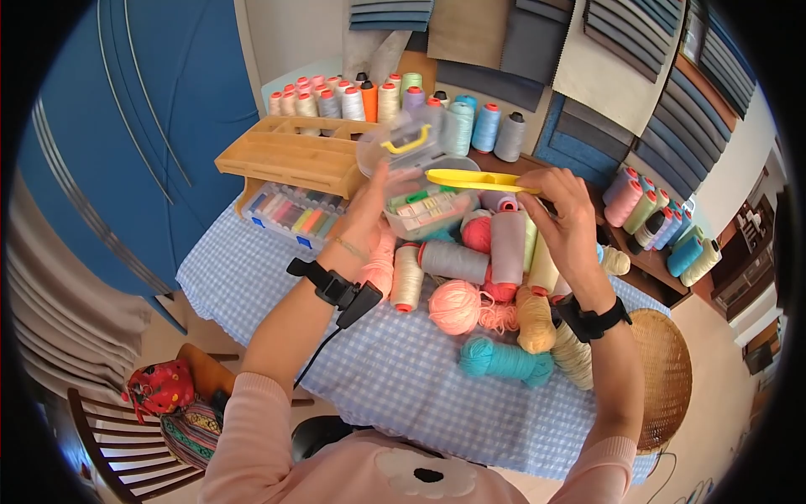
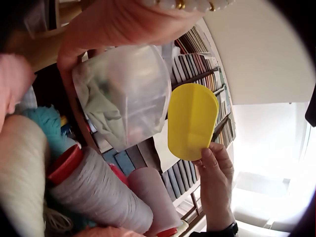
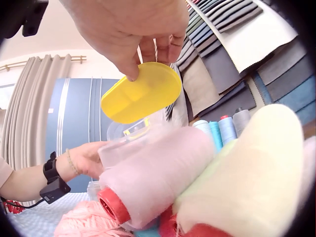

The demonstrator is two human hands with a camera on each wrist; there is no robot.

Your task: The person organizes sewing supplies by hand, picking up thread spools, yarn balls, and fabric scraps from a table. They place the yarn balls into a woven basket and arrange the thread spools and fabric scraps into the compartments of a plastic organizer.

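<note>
My right hand (image 1: 564, 214) pinches a shallow yellow oval tray (image 1: 472, 180) by its end, between thumb and fingers. It is held up above the yarn; its flat underside faces the left wrist view. A clear plastic box (image 2: 123, 98) stands open to the left, its lid raised with a yellow handle (image 1: 406, 139). Small packets and something green (image 1: 428, 207) lie inside it. My left hand (image 1: 369, 206) grips the box's left side, its fingers partly hidden behind the wall in the right wrist view (image 3: 89, 159).
Yarn balls (image 1: 454, 307), thread cones (image 1: 507, 248) and a teal skein (image 1: 504, 359) crowd the checked tablecloth (image 1: 353, 378). A wooden rack (image 1: 294, 160) stands over a clear organiser case (image 1: 290, 214). More cones line the back; a wicker basket (image 1: 663, 378) is at right.
</note>
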